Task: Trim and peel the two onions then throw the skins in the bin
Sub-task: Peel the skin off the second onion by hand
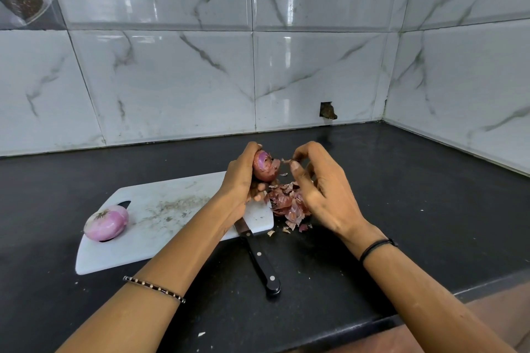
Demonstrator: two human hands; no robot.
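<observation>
With the left hand [240,180], gripping the half-skinned onion [264,169] over the right end of the board [172,223]; with the right hand [321,195], pinching a skin flake [286,161] beside it. Likely best peeling slowly rootward, dropping flakes onto the pile [286,205], leaving the peeled onion [106,223] at the left end.

Beaded bracelet [155,289] on L, thin black cord band [377,246] on R.
</observation>
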